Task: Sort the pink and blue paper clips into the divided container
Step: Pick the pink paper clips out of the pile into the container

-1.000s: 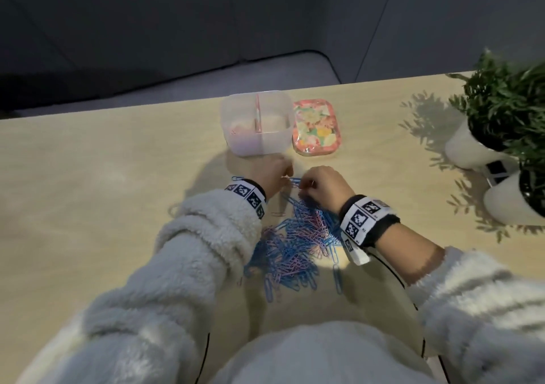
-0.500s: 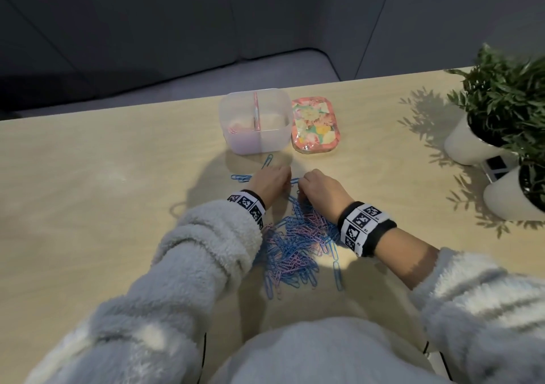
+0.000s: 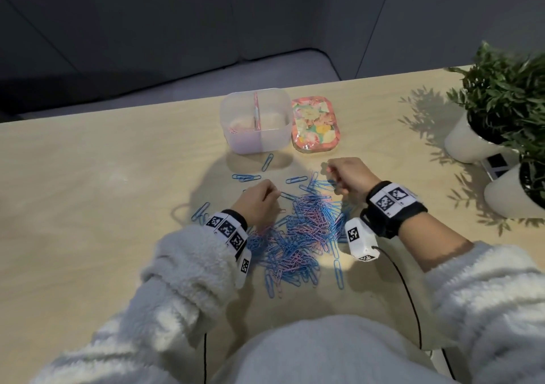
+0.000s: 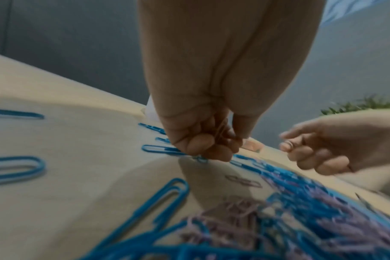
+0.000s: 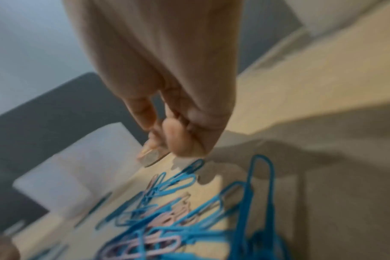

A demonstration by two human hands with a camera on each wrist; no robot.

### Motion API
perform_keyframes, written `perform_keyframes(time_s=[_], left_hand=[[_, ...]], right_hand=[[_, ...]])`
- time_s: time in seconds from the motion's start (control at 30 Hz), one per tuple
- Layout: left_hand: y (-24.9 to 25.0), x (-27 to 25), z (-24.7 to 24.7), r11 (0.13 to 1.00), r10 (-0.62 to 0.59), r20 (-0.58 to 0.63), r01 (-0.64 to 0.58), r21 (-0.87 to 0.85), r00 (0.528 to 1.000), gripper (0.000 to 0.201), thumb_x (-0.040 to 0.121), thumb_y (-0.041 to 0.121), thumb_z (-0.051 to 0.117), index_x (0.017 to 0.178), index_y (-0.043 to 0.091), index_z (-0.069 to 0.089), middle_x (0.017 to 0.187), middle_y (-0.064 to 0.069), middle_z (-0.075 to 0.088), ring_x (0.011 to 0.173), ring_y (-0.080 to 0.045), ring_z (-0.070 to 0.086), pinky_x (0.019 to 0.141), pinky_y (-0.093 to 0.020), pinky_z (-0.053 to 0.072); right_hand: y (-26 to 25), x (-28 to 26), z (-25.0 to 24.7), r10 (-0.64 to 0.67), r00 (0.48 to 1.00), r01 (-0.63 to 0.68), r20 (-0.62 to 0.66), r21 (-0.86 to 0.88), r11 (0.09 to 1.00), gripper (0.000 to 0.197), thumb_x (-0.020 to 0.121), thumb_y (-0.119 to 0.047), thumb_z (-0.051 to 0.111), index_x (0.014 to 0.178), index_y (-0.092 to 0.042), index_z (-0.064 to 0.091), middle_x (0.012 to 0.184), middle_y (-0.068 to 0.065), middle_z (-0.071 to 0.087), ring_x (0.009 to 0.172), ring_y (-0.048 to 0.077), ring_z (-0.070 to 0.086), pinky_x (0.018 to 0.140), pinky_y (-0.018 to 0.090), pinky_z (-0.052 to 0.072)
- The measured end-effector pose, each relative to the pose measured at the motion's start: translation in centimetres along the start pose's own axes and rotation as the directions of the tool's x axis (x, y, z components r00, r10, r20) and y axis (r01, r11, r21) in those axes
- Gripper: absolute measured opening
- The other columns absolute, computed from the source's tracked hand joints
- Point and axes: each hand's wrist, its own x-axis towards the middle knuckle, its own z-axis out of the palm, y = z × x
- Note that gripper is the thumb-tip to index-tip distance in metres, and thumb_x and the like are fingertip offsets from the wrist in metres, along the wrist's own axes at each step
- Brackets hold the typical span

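Curling over the table (image 3: 88, 177), both hands sit knuckles-up at the far edge of the clip pile (image 3: 298, 236). The left hand (image 3: 258, 204) rests low at the pile's left side; its wrist view shows the fingers (image 4: 203, 146) folded in with thin pink wire pinched among them — pink clips (image 4: 222, 133), it seems. The right hand (image 3: 349, 176) is raised a little nearer the container (image 3: 255, 124), fingers bunched against the thumb; from the left wrist camera a small pinkish loop shows at its fingertips, but the right wrist picture is too smeared to settle what it grips.

The pile is a tangle of glossy blue and pale pink wire loops, with single blue clips (image 3: 267, 162) strayed toward the container. That tub is frosted, soft-cornered plastic split by a pink divider; a few pink clips lie in its left half. Beside it lies a floral lid (image 3: 315, 127). Fleecy sleeves (image 3: 188, 265) and marker-printed wristbands (image 3: 389, 201) cover the forearms — potted plants (image 3: 507, 95) in white pots stand at the right
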Motion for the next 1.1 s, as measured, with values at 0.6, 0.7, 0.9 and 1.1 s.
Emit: perform_keyframes(time_s=[0.6,0.7,0.9,1.1], left_hand=[[0.3,-0.2,0.8,0.951,0.123,0.057,-0.134,0.278,0.991,0.014,0.089,0.010,0.047,0.100,0.006,0.055,0.104,-0.009,0.062,0.097,-0.026,0.058,0.084,-0.036,0.047],[1.2,0.3,0.8,0.999,0.025,0.039,-0.027,0.047,0.999,0.013,0.092,0.012,0.043,0.099,0.008,0.053,0.099,-0.007,0.061,0.091,-0.023,0.057,0.078,-0.032,0.045],[3.3,1.6,1.5,0.958,-0.151,0.018,0.151,-0.245,0.988,0.018,0.091,0.015,0.041,0.073,0.016,0.042,0.070,0.004,0.044,0.074,-0.019,0.043,0.064,-0.029,0.033],[3.1,1.7,2.1,0.995,-0.028,0.060,0.022,0.096,0.998,0.019,0.094,0.014,0.035,0.103,0.003,0.049,0.102,-0.018,0.062,0.094,-0.031,0.056,0.078,-0.038,0.042]], right_hand=[[-0.2,-0.3,1.0,-0.084,0.994,0.089,0.075,-0.058,0.994,0.025,0.090,0.004,0.040,0.069,-0.002,0.053,0.052,0.006,0.056,0.041,0.015,0.045,0.042,0.024,0.036],[1.1,-1.3,0.1,-0.084,0.995,0.084,0.053,0.003,0.996,0.017,0.088,0.006,0.042,0.097,-0.002,0.055,0.059,0.005,0.055,0.037,0.007,0.047,0.034,0.018,0.034],[3.1,-2.5,0.4,-0.253,0.952,0.301,0.175,-0.691,0.657,0.017,0.079,-0.027,0.070,0.090,-0.015,0.063,0.057,-0.006,0.043,0.052,0.011,0.042,0.052,0.027,0.030],[4.0,-5.0,1.1,-0.361,0.920,0.339,0.155,-0.776,0.531,0.004,0.085,-0.025,0.060,0.087,-0.023,0.063,0.052,-0.007,0.040,0.064,0.017,0.044,0.061,0.028,0.031]])
